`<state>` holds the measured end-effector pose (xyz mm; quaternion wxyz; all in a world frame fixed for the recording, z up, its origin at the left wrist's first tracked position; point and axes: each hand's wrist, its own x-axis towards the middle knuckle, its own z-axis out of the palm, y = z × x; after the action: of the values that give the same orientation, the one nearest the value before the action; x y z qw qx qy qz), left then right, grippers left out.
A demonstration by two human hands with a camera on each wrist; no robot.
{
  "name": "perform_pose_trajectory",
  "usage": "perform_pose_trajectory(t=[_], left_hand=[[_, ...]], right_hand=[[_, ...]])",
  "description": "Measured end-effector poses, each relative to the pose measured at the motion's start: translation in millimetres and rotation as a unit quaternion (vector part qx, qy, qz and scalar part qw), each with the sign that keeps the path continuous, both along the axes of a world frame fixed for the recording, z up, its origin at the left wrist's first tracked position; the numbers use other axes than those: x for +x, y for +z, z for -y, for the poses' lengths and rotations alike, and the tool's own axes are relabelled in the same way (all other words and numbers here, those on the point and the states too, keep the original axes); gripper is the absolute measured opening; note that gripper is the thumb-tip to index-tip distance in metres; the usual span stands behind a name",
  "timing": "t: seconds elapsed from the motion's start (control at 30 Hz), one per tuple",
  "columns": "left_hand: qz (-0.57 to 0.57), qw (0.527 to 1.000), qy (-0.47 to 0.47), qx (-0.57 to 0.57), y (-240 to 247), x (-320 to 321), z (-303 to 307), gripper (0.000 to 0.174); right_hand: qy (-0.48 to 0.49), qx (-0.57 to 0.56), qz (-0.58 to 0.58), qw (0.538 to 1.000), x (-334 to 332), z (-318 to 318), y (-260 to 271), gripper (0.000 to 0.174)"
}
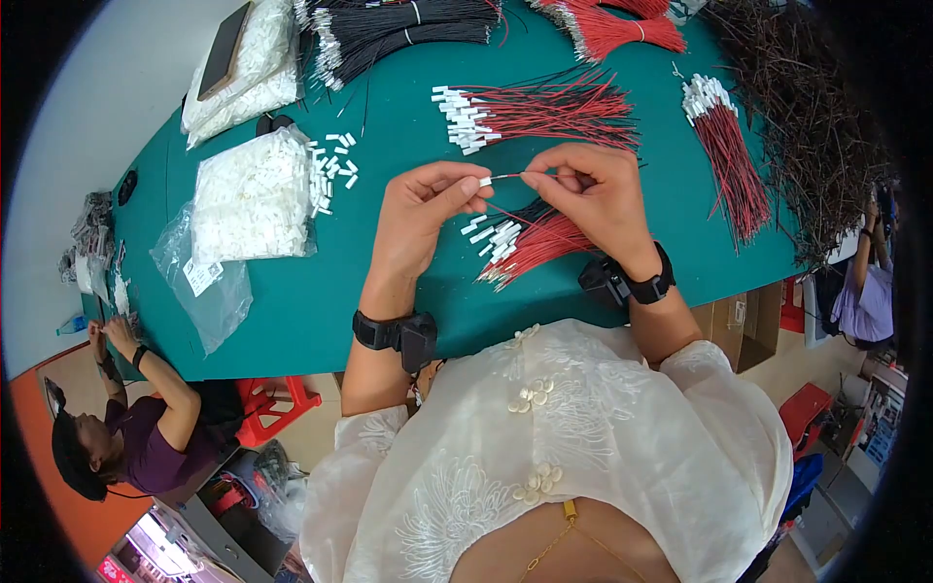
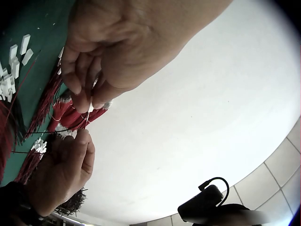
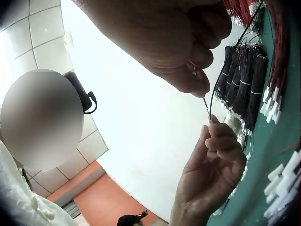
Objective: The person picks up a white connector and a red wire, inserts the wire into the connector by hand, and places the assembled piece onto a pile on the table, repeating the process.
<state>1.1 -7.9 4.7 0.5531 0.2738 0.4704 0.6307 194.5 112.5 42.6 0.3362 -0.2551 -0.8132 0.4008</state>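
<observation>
Over the green table, my left hand [image 1: 423,209] pinches a small white connector [image 1: 486,182] between thumb and index finger. My right hand [image 1: 603,199] pinches a thin wire [image 1: 507,177] just to the right of it, and the wire runs to the connector. A black wire [image 3: 215,89] also rises from the connector in the right wrist view. Below the hands lies a bundle of red wires [image 1: 549,251], with white connectors [image 1: 498,239] at its left end. Just beyond the hands is a pile of red and black wires [image 1: 554,109], also tipped with white connectors.
Left on the table [image 1: 389,126] are a bag of white connectors [image 1: 255,199] and loose connectors [image 1: 335,165]. Black wire bundles [image 1: 408,34] and red ones [image 1: 632,34] lie at the back. A dark tangled heap [image 1: 807,107] lies right. Another person [image 1: 146,418] works at lower left.
</observation>
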Motion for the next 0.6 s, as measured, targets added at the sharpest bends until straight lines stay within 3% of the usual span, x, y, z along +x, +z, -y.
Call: perform_pose_trajectory(t=[0.6], left_hand=[[-0.010, 1.000, 0.004, 0.006, -3.1, -0.5, -0.1, 0.019]], right_hand=[[0.032, -0.001, -0.019, 0.999, 0.4, 0.1, 1.1, 0.009]])
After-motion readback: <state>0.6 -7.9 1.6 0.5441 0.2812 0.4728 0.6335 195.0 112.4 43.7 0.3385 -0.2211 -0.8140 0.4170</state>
